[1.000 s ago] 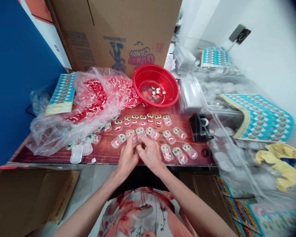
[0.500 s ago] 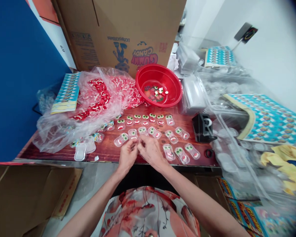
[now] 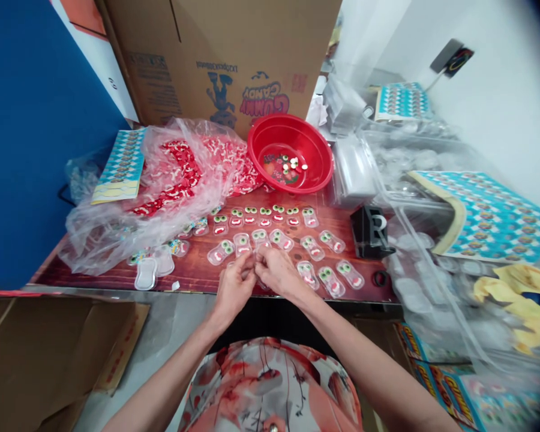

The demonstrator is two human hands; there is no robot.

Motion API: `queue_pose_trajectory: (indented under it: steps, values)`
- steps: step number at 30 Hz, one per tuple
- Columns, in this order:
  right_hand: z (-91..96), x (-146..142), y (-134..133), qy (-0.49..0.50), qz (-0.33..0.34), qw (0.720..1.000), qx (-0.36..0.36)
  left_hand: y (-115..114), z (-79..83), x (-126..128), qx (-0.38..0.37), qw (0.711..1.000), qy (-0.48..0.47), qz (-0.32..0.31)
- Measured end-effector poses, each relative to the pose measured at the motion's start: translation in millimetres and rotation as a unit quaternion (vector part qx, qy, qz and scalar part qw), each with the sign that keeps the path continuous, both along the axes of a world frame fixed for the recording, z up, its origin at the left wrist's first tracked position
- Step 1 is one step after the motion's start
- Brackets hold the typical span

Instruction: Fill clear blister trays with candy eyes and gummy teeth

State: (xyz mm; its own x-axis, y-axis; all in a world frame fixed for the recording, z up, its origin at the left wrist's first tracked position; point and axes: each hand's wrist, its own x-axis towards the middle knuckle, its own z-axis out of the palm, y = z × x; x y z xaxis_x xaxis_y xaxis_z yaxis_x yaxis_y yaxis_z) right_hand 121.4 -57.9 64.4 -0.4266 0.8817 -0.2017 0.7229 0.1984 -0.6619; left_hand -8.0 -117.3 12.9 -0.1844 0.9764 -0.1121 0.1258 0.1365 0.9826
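Note:
My left hand [image 3: 237,282] and my right hand [image 3: 276,270] meet close above the front of the wooden table, fingers curled and pinched together. Whatever lies between the fingertips is hidden. Just beyond them are small clear plastic trays holding green candy eyes and red-and-white candy mouths, such as one tray [image 3: 242,243] by the left fingers and another tray [image 3: 281,240] past the right hand. More filled trays lie in rows around; one tray [image 3: 306,274] sits right beside my right hand.
A red basin [image 3: 315,171] with a few candy eyes stands at the back. Left of it spreads a plastic bag [image 3: 117,234] of red-and-white candies. Unfilled clear trays [image 3: 146,273] lie front left. A black tape dispenser [image 3: 364,234] and blue label sheets [image 3: 499,216] are on the right.
Both hands stay together with fingers pinched and have shifted slightly, the fingertips a little lower and to the right. The trays around them look the same.

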Motion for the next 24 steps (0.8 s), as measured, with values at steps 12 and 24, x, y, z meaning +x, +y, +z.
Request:
queue_pose_trajectory:
  steps: [12, 24]
  values:
    - [-2.7, -49.1, -66.3, 0.168, -0.014, 0.986, -0.015, -75.9, 26.8, -30.7, -0.053, 0.988, 0.086, 0.12]
    - [-67.4, -20.3, -121.1, 0.076, -0.024, 0.97, -0.231, -130.1, -26.5, -15.0, -0.234, 0.971, 0.036, 0.039]
